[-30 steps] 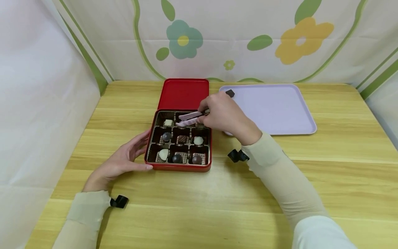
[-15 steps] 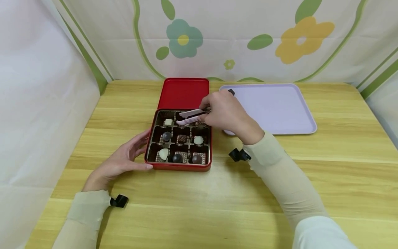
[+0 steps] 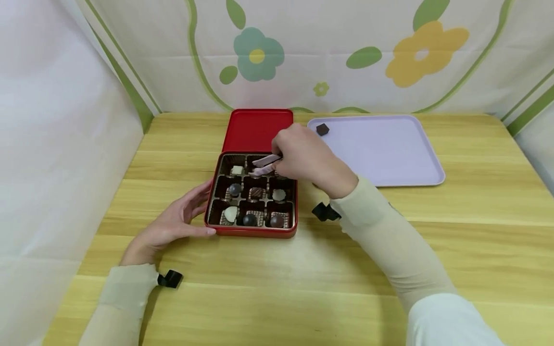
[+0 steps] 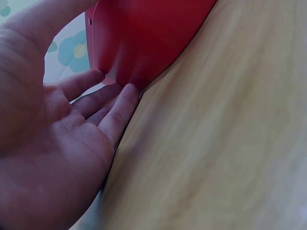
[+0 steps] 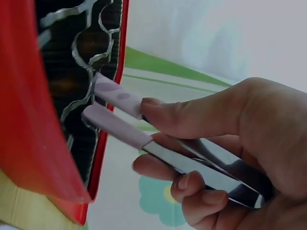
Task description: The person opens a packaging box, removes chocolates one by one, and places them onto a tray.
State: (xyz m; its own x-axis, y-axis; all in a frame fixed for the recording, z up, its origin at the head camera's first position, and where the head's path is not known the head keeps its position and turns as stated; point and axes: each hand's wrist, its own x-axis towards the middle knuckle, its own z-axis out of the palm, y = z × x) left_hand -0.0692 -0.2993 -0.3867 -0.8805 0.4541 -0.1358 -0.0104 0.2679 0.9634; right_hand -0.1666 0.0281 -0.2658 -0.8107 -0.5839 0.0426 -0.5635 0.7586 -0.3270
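Note:
My right hand (image 3: 303, 151) pinches small tongs with lilac tips (image 3: 264, 166) and metal arms (image 5: 206, 165). The tongs' tips reach into the back middle compartment of a red tin (image 3: 255, 233) of chocolates; what lies between them is hidden. Dark dividers split the tin into compartments. Among its sweets are a white square chocolate (image 3: 236, 170), a striped brown chocolate (image 3: 257, 193) and a white rounded chocolate (image 3: 231, 214). My left hand (image 3: 175, 221) rests at the tin's left side, with straight fingertips (image 4: 127, 91) touching the red wall and the thumb along the front corner.
The red lid (image 3: 259, 129) lies flat behind the tin. Right of it, a lilac tray (image 3: 376, 149) bears one dark chocolate (image 3: 322, 129) near its back left corner. All stand on a wooden table (image 3: 277, 283), with a flowered curtain (image 3: 329, 43) behind.
My right hand has shifted slightly left and forward over the tin, uncovering the dark chocolate on the tray. The tongs' tips have drawn closer together. My left hand stays at the tin.

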